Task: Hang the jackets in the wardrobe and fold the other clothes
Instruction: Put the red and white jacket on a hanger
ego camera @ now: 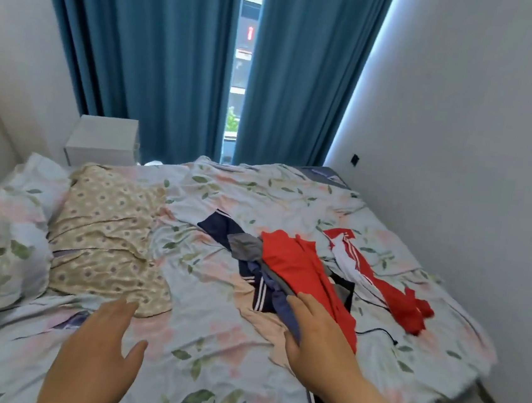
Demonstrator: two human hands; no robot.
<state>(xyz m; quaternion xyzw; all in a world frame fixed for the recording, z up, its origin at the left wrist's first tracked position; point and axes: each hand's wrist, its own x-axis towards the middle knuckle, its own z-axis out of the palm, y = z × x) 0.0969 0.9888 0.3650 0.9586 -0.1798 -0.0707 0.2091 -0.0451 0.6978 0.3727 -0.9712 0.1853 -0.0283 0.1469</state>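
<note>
Bed (208, 359) with a flowered sheet, clothes heaped right of centre. Heap: red top (297, 267) uppermost, grey piece (245, 246) and navy striped garment (219, 229) tangled under it. Red-and-white jacket (365, 271) lies just beside, towards the wall, sprawled flat. No wardrobe in view.

Left hand (102, 341) is empty, fingers spread, poised over bare sheet near a beige patterned cloth (107, 234). Right hand (320, 331) is at the near edge of the heap, fingers fairly straight against the red top; cannot tell whether the thumb has caught the blue-grey fabric beneath.

Risks, as judged:
- Layers overlap, so lifting one piece likely drags the others and scatters the heap.
- Black cable (375, 332) runs out from under the clothes; a pull could snag it and yank whatever it joins.
- Red top and jacket share a colour, so they are easy to mix up when sorting.
- Rumpled sheet makes a poor folding surface, so creases would set in.
</note>
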